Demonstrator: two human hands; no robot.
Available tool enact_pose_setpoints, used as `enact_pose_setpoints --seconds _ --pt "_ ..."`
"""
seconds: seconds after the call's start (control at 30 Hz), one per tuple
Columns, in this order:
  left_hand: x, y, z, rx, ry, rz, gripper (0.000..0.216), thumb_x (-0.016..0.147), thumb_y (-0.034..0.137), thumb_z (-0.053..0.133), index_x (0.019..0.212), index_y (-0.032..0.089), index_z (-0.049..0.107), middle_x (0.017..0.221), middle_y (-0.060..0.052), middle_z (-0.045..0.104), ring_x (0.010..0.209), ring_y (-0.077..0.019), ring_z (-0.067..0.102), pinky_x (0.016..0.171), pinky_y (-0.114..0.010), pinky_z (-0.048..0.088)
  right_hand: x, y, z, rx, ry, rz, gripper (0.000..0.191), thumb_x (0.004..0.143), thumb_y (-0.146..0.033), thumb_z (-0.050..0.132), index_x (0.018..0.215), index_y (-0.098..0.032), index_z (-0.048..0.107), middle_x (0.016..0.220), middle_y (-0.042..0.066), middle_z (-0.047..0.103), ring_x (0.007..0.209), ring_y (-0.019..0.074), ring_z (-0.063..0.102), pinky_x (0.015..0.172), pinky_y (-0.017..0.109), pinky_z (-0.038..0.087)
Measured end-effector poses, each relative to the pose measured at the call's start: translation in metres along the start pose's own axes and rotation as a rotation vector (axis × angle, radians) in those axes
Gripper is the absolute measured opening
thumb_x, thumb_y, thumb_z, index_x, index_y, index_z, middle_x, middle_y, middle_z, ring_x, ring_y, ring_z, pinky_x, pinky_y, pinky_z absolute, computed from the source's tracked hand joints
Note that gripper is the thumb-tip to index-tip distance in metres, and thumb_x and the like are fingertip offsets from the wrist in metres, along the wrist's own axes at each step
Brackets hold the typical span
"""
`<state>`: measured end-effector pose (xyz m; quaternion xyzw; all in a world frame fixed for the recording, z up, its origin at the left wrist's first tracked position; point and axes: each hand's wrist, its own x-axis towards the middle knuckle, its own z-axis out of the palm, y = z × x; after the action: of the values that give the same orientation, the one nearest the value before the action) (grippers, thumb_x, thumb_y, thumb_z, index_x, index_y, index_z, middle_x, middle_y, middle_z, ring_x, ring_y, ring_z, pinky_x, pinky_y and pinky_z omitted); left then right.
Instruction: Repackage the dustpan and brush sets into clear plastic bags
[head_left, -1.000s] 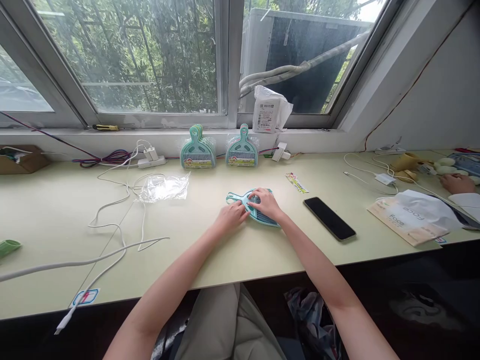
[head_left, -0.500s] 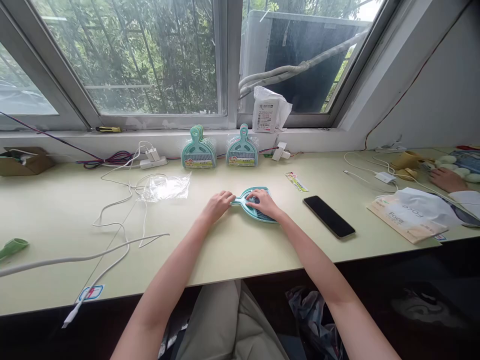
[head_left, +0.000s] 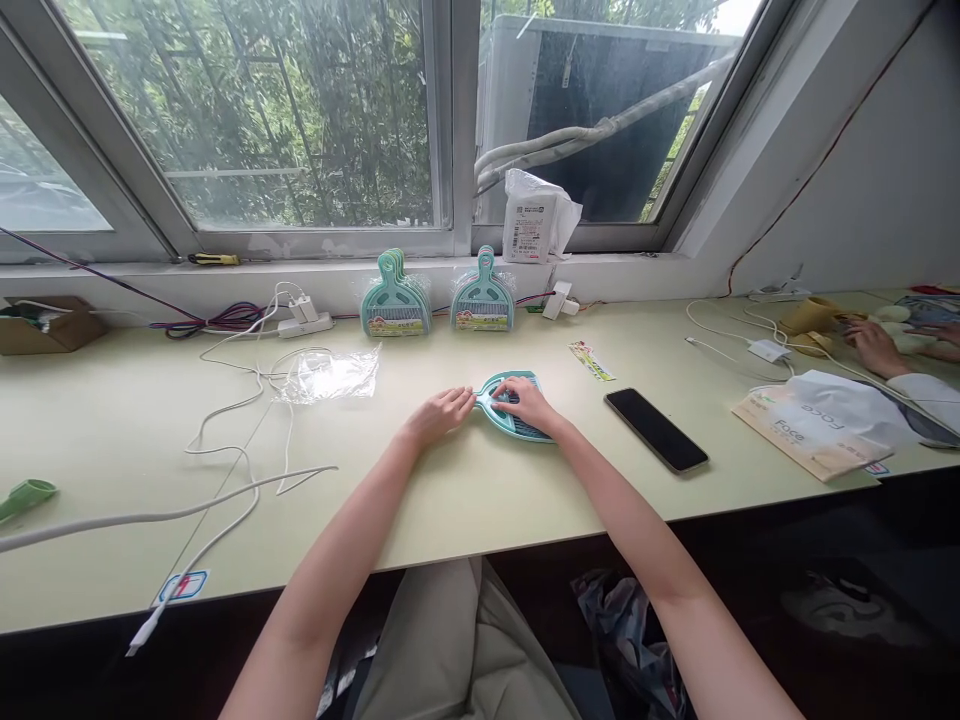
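Note:
A small teal dustpan [head_left: 534, 385] with a matching hand brush [head_left: 529, 424] nested in it lies flat on the table, its handle pointing left. My left hand [head_left: 444, 412] covers the handle end, with its fingers close together over it. Over the middle of the set, my right hand [head_left: 523, 402] grips the brush, thumb and fingers bent onto it. The palm hides part of the bristles. A colourful printed card strip [head_left: 592, 361] lies behind and to the right of the set.
Two packs of teal dustpan sets, a left pack [head_left: 395, 298] and a right pack [head_left: 483, 295], stand against the wall. A phone [head_left: 656, 430] and a tissue pack [head_left: 821, 425] lie rightward. Clear plastic wrap [head_left: 330, 375] and white cables are leftward. Another person's hand [head_left: 877, 348] is far right.
My left hand has slid slightly along the handle, its fingers now laid flatter over it. My right hand stays on the brush. The other person's hand at far right has shifted.

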<state>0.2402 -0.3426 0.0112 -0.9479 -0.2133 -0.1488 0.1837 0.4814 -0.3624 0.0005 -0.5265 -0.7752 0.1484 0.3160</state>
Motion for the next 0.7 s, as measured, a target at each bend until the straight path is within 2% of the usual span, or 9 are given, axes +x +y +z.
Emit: enact_pose_setpoints --seconds 0.2,0.33,0.7 --pt "0.001 0.002 0.005 0.03 -0.015 0.008 0.039 0.09 0.003 0.037 0.122 0.009 0.059 0.129 -0.016 0.06 0.119 -0.0204 0.058 0.102 -0.032 0.045 0.0 0.004 0.0 0.031 -0.014 -0.006 0.02 0.081 -0.04 0.067 0.09 -0.022 0.069 0.097 0.004 0.066 0.094 0.0208 0.056 0.086 0.035 0.042" --pt "0.001 0.004 0.005 0.062 -0.053 0.018 0.039 0.09 0.003 0.036 0.121 0.008 0.059 0.129 -0.017 0.059 0.118 -0.0212 0.059 0.099 -0.032 0.047 0.003 0.009 0.001 0.01 -0.013 -0.013 0.019 0.079 -0.039 0.068 0.091 -0.023 0.069 0.101 0.005 0.067 0.1 0.0222 0.056 0.088 0.036 0.041" --pt "0.004 0.009 0.002 -0.014 -0.116 -0.058 0.043 0.089 0.001 0.033 0.124 0.009 0.056 0.132 -0.018 0.056 0.121 -0.0226 0.057 0.099 -0.036 0.047 0.004 0.011 0.0 0.004 -0.032 -0.013 0.019 0.079 -0.039 0.068 0.09 -0.024 0.07 0.102 0.005 0.067 0.101 0.0226 0.056 0.088 0.036 0.042"
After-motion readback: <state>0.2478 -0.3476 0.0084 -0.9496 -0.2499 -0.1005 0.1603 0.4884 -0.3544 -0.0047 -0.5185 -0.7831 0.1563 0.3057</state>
